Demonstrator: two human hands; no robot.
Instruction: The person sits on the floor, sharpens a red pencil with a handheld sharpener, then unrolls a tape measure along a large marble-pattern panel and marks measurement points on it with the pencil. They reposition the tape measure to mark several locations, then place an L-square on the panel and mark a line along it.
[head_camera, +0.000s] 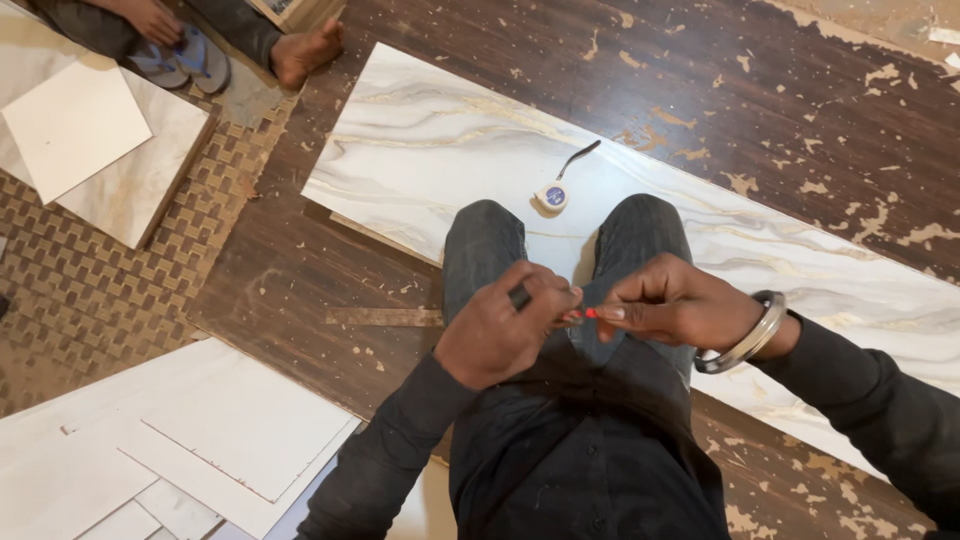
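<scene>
Both my hands meet in front of my lap, above my dark trousers. My left hand (500, 330) is closed around a small dark object, whose tip shows near the knuckles. My right hand (665, 303) pinches a small red-tipped piece (590, 313) right against the left hand's fingers; a silver bangle (745, 335) sits on that wrist. What the two pieces are is too small to tell, possibly a marker and its cap. A long white marbled slab (420, 150) lies on the floor under my knees, with a small tape measure (552, 195) resting on it just beyond them.
Dark worn wood-pattern floor surrounds the slab. Another person's bare foot (305, 50) and blue sandals (185, 60) are at the top left, beside stacked square tiles (100, 140) on a woven mat. White boards (200, 430) lie at the bottom left.
</scene>
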